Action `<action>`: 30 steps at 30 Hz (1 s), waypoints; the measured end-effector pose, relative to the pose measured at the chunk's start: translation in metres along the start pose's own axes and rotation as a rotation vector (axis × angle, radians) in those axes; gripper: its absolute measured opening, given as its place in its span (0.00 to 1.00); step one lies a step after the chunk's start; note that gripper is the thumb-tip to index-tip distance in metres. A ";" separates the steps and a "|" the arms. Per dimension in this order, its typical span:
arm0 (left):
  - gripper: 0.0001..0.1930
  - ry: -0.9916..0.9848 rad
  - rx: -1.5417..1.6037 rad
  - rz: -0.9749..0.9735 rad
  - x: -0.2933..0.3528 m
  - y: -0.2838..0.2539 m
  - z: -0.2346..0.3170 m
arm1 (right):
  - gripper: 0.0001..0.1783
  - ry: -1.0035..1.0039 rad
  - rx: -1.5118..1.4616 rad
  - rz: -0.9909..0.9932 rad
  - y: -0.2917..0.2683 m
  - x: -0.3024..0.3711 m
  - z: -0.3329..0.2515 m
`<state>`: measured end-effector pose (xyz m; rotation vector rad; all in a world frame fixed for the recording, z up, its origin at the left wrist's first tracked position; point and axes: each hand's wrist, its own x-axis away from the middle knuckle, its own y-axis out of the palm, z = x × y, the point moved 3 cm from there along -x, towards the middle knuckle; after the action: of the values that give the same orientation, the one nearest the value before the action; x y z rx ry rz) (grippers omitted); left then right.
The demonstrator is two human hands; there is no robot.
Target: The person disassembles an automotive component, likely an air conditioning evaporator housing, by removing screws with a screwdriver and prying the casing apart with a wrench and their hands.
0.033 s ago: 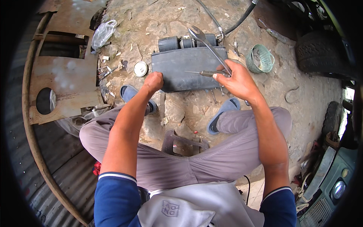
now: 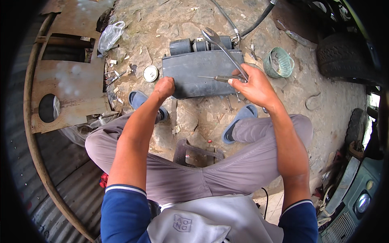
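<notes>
My right hand (image 2: 255, 86) is closed around a long open-end wrench (image 2: 219, 45) and a screwdriver (image 2: 219, 78). The wrench's jaw points up and to the far left, while the thin screwdriver shaft points left over a dark grey, box-like part (image 2: 190, 65). This flat-topped part lies on the ground, with black cylindrical pieces (image 2: 180, 47) along its far side. At its near left corner is my left hand (image 2: 165, 86), fingers curled in; whatever they grip is hidden.
A round tin (image 2: 150, 73) stands left of the part, a green mesh basket (image 2: 278, 62) to its right. Small wrenches (image 2: 229, 103) lie by its near edge. Black hoses (image 2: 255, 26) run behind. A tyre (image 2: 344, 56) is at far right, a cut wooden panel (image 2: 73, 77) at left.
</notes>
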<state>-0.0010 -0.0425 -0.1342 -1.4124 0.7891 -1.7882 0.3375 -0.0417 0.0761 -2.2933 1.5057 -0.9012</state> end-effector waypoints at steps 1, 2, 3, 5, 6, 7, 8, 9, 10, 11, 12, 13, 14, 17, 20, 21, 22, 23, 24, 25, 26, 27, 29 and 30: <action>0.12 0.012 0.008 0.048 -0.001 0.003 -0.004 | 0.20 -0.010 0.004 0.000 0.001 -0.001 0.000; 0.11 0.023 0.017 0.097 -0.001 0.007 -0.008 | 0.19 -0.015 0.002 -0.002 0.002 0.000 -0.001; 0.11 0.035 0.025 0.146 -0.001 0.010 -0.012 | 0.19 -0.021 0.001 -0.005 0.004 0.000 -0.002; 0.10 0.005 0.068 0.188 0.003 0.010 -0.001 | 0.19 -0.013 -0.003 -0.002 0.002 0.000 -0.001; 0.10 -0.010 0.090 0.208 0.005 0.010 0.004 | 0.19 -0.003 -0.010 -0.004 0.003 0.000 0.000; 0.10 -0.017 0.089 0.226 0.007 0.012 0.002 | 0.19 0.002 -0.019 -0.009 0.004 0.000 -0.001; 0.11 -0.024 0.089 0.243 0.009 0.014 0.000 | 0.19 -0.006 -0.013 -0.007 0.005 0.000 -0.002; 0.11 -0.030 0.088 0.260 0.010 0.016 -0.002 | 0.19 -0.014 -0.007 -0.005 0.005 -0.001 -0.002; 0.10 -0.029 0.089 0.233 0.010 0.016 -0.003 | 0.19 -0.021 -0.001 -0.002 0.006 -0.001 -0.001; 0.10 -0.027 0.090 0.206 0.011 0.017 -0.004 | 0.19 -0.017 -0.006 -0.006 0.006 -0.002 0.000; 0.10 -0.025 0.091 0.179 0.011 0.017 -0.005 | 0.18 -0.012 -0.011 -0.011 0.006 -0.002 0.002; 0.10 0.031 0.029 0.174 0.010 0.017 -0.007 | 0.18 -0.010 -0.017 -0.015 0.007 -0.003 0.002; 0.10 0.087 -0.034 0.168 0.010 0.017 -0.010 | 0.18 -0.013 -0.011 -0.017 0.008 -0.004 0.002; 0.12 0.206 -0.185 0.060 0.005 0.013 -0.004 | 0.18 -0.009 0.000 -0.022 0.007 -0.004 0.001; 0.12 0.289 -0.261 -0.004 0.001 0.006 0.005 | 0.18 -0.007 -0.009 -0.027 0.007 -0.004 0.002; 0.12 0.315 -0.278 -0.011 0.000 0.005 0.007 | 0.19 -0.009 -0.006 -0.023 0.007 -0.004 0.002; 0.12 0.306 -0.256 -0.018 -0.001 0.006 0.006 | 0.19 -0.014 -0.003 -0.020 0.007 -0.003 0.002; 0.12 0.296 -0.234 -0.025 -0.002 0.005 0.003 | 0.19 -0.015 -0.003 -0.022 0.006 -0.003 0.001; 0.12 0.287 -0.212 -0.032 -0.003 0.005 0.000 | 0.19 -0.016 -0.003 -0.025 0.005 -0.002 -0.001; 0.12 0.266 -0.201 -0.015 -0.002 0.005 -0.001 | 0.19 -0.015 -0.002 -0.025 0.004 -0.002 -0.002; 0.12 0.245 -0.190 0.002 -0.001 0.006 -0.002 | 0.20 -0.012 -0.004 -0.024 0.003 -0.002 -0.002; 0.12 0.223 -0.180 0.019 0.000 0.006 -0.002 | 0.20 -0.010 -0.007 -0.024 0.003 -0.002 -0.003; 0.13 0.186 -0.171 0.019 -0.001 0.008 -0.002 | 0.20 -0.011 -0.018 -0.006 0.003 -0.002 -0.003; 0.13 0.167 -0.167 0.019 -0.001 0.008 -0.002 | 0.20 -0.013 -0.027 0.009 0.004 -0.002 -0.002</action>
<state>-0.0018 -0.0466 -0.1418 -1.3671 1.0570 -1.8796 0.3328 -0.0409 0.0750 -2.3044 1.5307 -0.8671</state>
